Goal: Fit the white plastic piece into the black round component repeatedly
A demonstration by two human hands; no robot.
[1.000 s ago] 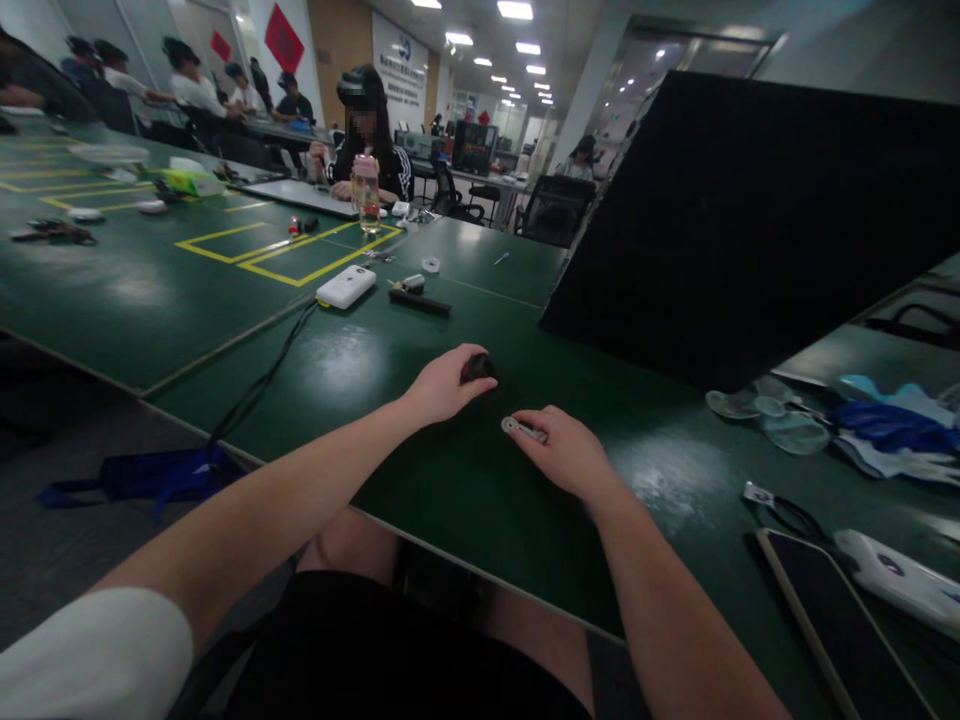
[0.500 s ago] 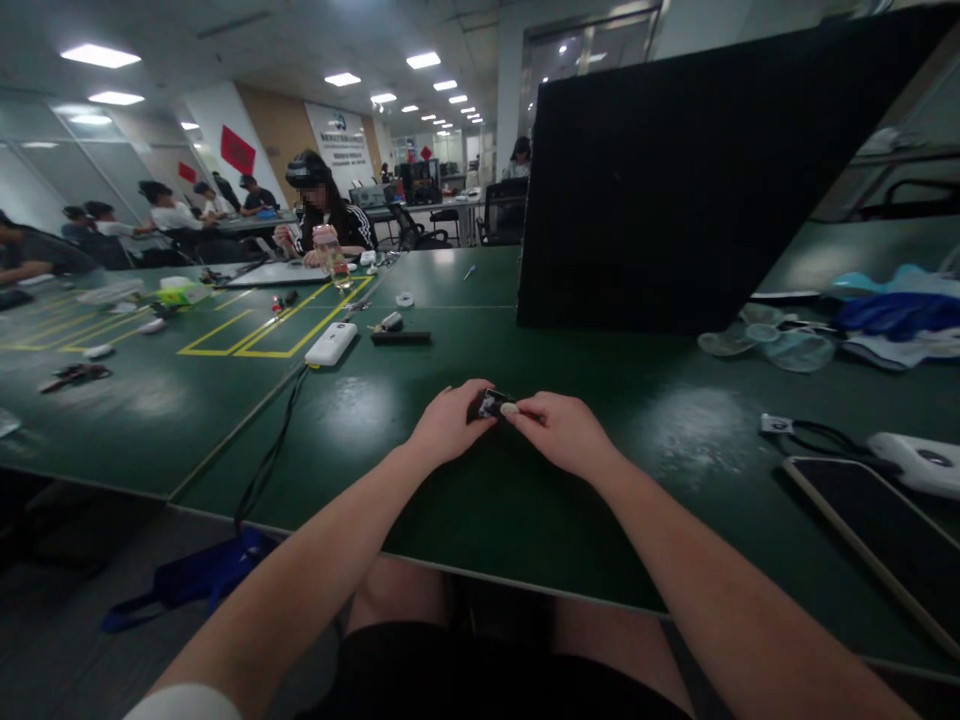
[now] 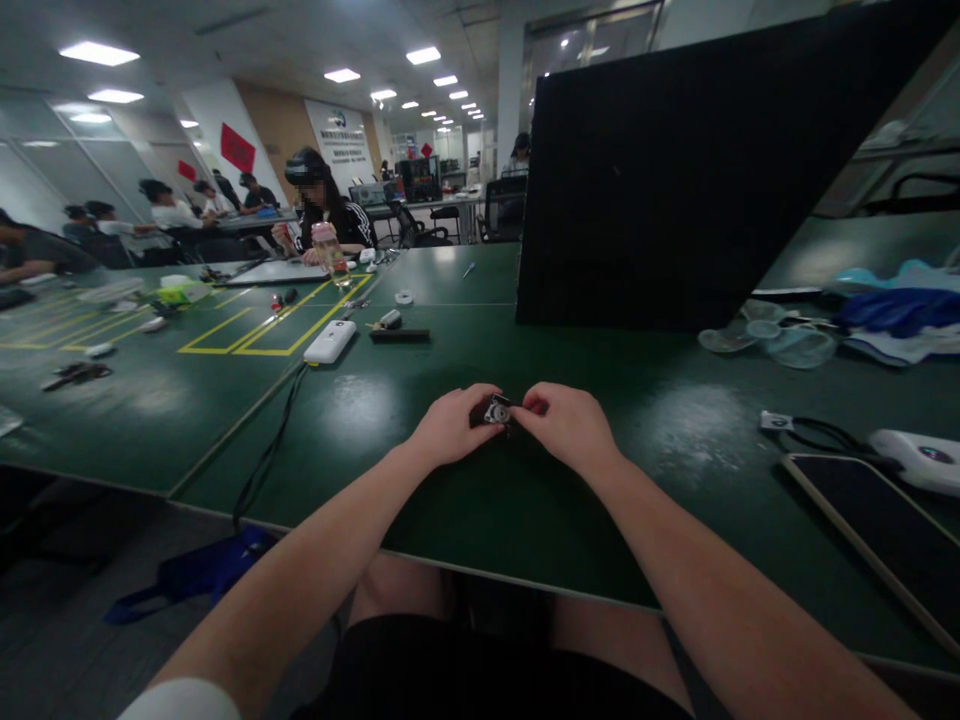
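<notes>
My left hand (image 3: 456, 425) is closed around a small dark mechanical part (image 3: 496, 412) with a round, grey, wheel-like piece (image 3: 498, 413) on its near face. The part is held just above the green table, and its far side is hidden by the left fingers. My right hand (image 3: 566, 422) has its thumb and index finger pinched together at the right edge of the part. Whatever lies between those right fingertips is too small to make out.
A large black panel (image 3: 645, 200) stands ahead on the right. A phone (image 3: 877, 530) and a white device (image 3: 919, 460) lie to the right. Another corded white device (image 3: 330, 342) and a dark bar (image 3: 400, 336) lie ahead left. A person (image 3: 330, 215) sits across the table.
The pale round piece that was pinched in my right fingers is no longer seen there; a round grey piece now shows on the part. My right fingertips have shifted slightly right.
</notes>
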